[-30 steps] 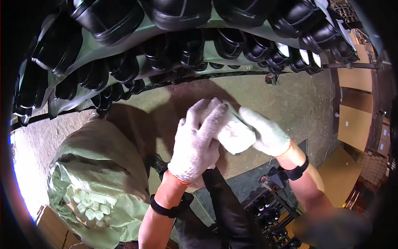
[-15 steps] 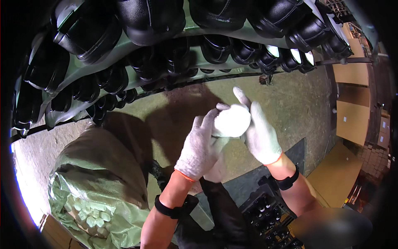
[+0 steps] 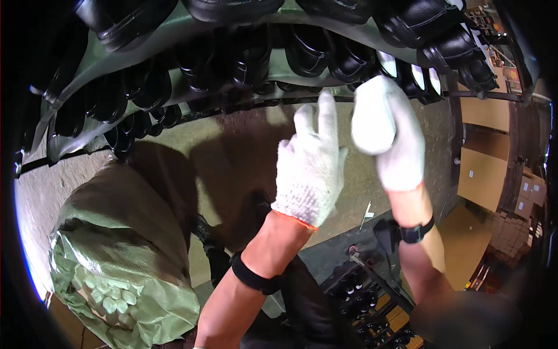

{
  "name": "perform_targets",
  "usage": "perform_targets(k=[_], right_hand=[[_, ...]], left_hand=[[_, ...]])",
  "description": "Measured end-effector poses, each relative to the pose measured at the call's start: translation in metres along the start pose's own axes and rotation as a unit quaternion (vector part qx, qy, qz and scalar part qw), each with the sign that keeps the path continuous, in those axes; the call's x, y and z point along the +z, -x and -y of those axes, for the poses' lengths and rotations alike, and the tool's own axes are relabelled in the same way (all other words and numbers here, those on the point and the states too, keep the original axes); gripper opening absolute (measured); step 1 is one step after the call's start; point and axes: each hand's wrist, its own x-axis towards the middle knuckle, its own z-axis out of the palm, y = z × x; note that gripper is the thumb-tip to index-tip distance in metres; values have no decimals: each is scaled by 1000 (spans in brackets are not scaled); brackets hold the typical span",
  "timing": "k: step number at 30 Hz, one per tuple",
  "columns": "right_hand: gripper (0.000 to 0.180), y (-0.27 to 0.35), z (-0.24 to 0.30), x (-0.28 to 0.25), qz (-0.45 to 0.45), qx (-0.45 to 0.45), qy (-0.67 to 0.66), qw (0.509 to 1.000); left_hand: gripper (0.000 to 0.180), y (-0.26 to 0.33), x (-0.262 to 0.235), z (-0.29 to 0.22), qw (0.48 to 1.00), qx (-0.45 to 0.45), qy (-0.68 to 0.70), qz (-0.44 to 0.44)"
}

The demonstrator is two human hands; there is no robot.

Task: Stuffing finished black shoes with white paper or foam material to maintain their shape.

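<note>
In my right hand [image 3: 404,148], gloved in white knit, is a smooth white oval wad [image 3: 374,119], its kind not clear. The hand is raised at the lower shelf, close to the black leather shoes [image 3: 351,58] standing there in a row. White shapes show inside a few shoes at the right end. My left hand [image 3: 309,166], in a matching glove with an orange cuff edge, reaches toward the shelf with two fingers stretched out. It holds nothing visible and is apart from the shoes.
More black shoes [image 3: 418,23] fill the upper shelf. At left on the floor slumps a large green woven sack [image 3: 125,232], its mouth showing several pale lumps [image 3: 113,296]. Cardboard panels [image 3: 482,180] stand at right. A dark rack with small items [image 3: 366,302] is near my legs.
My hands have parted. The right one has moved up and rightward to the shelf with the white wad; the left has let go of it and moved forward, fingers extended.
</note>
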Motion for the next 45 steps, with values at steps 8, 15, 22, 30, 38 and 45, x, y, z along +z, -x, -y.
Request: perform_targets(k=[8,15,22,30,38,45], right_hand=[[24,-174,-23,-25,-276,-366,768,448],[36,-189,-45,5,-38,-417,635,649],[25,-192,-52,-13,-66,-552,611,564],[50,-5,-41,26,112,-159,307,931],[61,80,-32,21,226,333,-6,915],[92,73,-9,50,266,99,91,955]], left_hand=[[41,78,26,61,991,-52,99,72],[35,118,26,79,983,-110,98,112],[33,91,12,87,968,-142,195,67],[23,58,-28,94,804,-244,535,-88],[21,41,-25,85,945,93,279,-145],[32,31,-21,65,819,-123,560,-22]])
